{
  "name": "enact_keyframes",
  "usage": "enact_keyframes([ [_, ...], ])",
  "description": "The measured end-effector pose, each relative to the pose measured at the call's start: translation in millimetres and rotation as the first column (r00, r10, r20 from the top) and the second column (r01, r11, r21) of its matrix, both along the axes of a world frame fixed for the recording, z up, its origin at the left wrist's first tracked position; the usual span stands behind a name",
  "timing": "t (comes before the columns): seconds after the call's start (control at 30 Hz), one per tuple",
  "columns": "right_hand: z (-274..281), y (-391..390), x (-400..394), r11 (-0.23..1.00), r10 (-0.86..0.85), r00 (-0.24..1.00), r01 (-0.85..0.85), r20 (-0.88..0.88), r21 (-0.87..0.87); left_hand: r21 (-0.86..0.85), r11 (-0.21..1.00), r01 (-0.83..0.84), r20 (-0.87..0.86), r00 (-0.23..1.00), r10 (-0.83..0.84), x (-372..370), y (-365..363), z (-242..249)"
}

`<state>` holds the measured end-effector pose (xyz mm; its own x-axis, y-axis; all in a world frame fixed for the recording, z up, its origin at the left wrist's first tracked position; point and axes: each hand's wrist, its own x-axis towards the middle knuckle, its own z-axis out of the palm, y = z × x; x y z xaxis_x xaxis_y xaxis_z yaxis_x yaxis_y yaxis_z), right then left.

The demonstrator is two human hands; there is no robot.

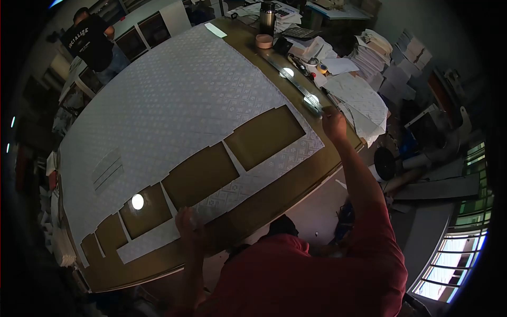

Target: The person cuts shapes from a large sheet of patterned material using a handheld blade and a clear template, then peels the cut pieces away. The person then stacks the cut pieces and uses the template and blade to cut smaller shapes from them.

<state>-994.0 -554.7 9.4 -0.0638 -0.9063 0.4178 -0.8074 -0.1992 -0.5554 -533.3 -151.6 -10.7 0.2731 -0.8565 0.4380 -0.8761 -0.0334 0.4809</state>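
- Nearest, the person in a red shirt (pixel 317 269) is leaning over the table (pixel 253 198), with both arms reaching onto it.
- The left hand (pixel 188 224) is resting at the near edge of the patterned sheet, its forearm rising almost straight from below; the fingers are pointing away from the body, but I cannot tell whether they are pinching the edge or only touching it.
- The table top is showing a smooth, brown, slightly glossy surface, which is reflecting round spots of light.
- The patterned sheet (pixel 174 100) is covering most of this top; it is pale grey with a small repeating print, and I cannot tell if it is cloth or paper. Along its near side, four-sided openings are standing in a row, separated by thin tapering strips.
- The right hand (pixel 334 126) is extending farther forward on a long, nearly straight arm, its fingers curling closed around the near end of the metal ruler (pixel 298 87).
- The ruler, narrow and shiny, is lying diagonally on the bare brown surface, beside the sheet's right edge.
- Beyond, a round pinkish container (pixel 264 41) and a metallic flask (pixel 268 20) are standing near loose papers (pixel 317 48).
- Farthest, another person (pixel 94 42) in a black shirt is standing past the sheet.
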Motion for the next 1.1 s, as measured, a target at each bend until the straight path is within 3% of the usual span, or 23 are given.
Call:
enact_keyframes([
  [0.07, -0.6, -49.5, -10.6, 0.997, 0.048, 0.999, -0.046, -0.020, 0.056, 0.040, 0.999, 0.021, 0.049, 0.999, -0.023, -24.3, -31.4, -2.0],
  [0.13, 3.4, -91.6, -7.2, 0.979, 0.084, 0.976, -0.044, -0.199, 0.199, 0.066, 0.998, 0.013, 0.108, 0.994, -0.020, -44.7, -58.6, -9.3],
  [0.17, 14.2, -100.0, 2.8, 0.965, 0.114, 0.978, -0.066, -0.175, 0.255, 0.071, 0.997, -0.004, 0.112, 0.994, -0.004, -53.0, -67.8, -11.6],
  [0.2, -9.0, -126.9, 2.6, 0.962, 0.130, 0.977, -0.082, -0.170, 0.260, 0.071, 0.996, -0.047, 0.104, 0.994, 0.039, -59.8, -75.8, -12.7],
  [0.27, -60.1, -177.9, 9.6, 0.950, 0.310, 0.823, -0.282, -0.476, 0.133, 0.077, 0.993, -0.093, 0.103, 0.991, 0.085, -67.4, -85.6, -11.6],
  [0.3, -46.3, -175.5, 17.2, 0.948, 0.318, 0.823, -0.288, -0.470, 0.138, 0.130, 0.983, -0.128, 0.166, 0.981, 0.105, -69.7, -85.2, -10.2],
  [0.37, 11.7, -152.5, 46.9, 0.954, 0.222, 0.929, -0.145, -0.296, 0.260, 0.186, 0.967, -0.173, 0.234, 0.964, 0.127, -73.4, -87.3, -4.8],
  [0.47, -3.8, -180.0, 54.7, 0.974, 0.200, 0.914, -0.147, -0.354, 0.170, 0.170, 0.970, -0.172, 0.202, 0.970, 0.137, -77.2, -91.3, 1.8],
  [0.7, -11.5, -235.1, 77.7, 0.973, 0.195, 0.925, -0.141, -0.325, 0.182, 0.198, 0.962, -0.188, 0.183, 0.971, 0.152, -80.0, -94.6, 7.6],
  [0.83, -21.4, -247.6, 90.2, 0.986, 0.159, 0.890, -0.123, -0.428, 0.109, 0.175, 0.968, -0.180, 0.188, 0.971, 0.147, -80.9, -95.6, 8.5],
  [0.9, -22.2, -231.1, 105.1, 0.931, 0.257, 0.902, -0.328, -0.347, -0.163, 0.210, 0.956, -0.207, 0.169, 0.970, 0.173, -81.9, -93.0, 10.0],
  [1.03, 16.3, -159.3, 153.1, 0.708, 0.677, 0.717, -0.696, -0.168, -0.118, 0.199, 0.954, -0.226, 0.166, 0.967, 0.194, -81.9, -92.4, 9.8],
  [1.1, 17.4, -127.0, 171.6, 0.607, 0.782, 0.614, -0.789, -0.108, -0.095, 0.218, 0.945, -0.243, 0.138, 0.966, 0.217, -82.2, -89.6, 7.8],
])
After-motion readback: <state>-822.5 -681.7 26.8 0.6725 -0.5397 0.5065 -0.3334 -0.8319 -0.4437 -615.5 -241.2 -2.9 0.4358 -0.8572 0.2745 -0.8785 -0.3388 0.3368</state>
